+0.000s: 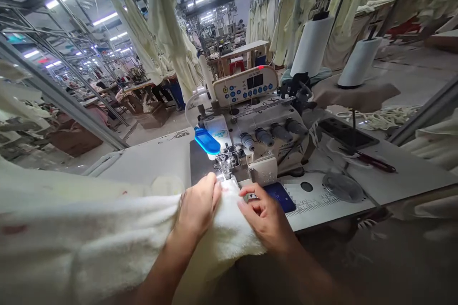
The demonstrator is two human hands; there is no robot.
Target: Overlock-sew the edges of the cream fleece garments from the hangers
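A cream, fluffy fabric [121, 233] spreads from the left edge of the head view across the table to an overlock sewing machine [257, 128]. Close to the lit needle and presser-foot area [226, 164], my left hand [196, 205] grips the fabric with fingers and thumb drawn together. My right hand [266, 219] is at the fabric's right edge, its thumb and forefinger curved and apart. The thumb appears to touch that edge. A blue plastic guard [207, 141] sits above the needle area. Fabric and fingers hide the underside of the left hand's grip.
A dark blue phone-like object [281, 196] lies right of my right hand. Farther right are a clear round dish [342, 187], a red-handled tool [377, 162] and a black phone-like device [347, 132]. White thread cones [311, 47] stand behind. Pale garments [162, 24] hang beyond the machine.
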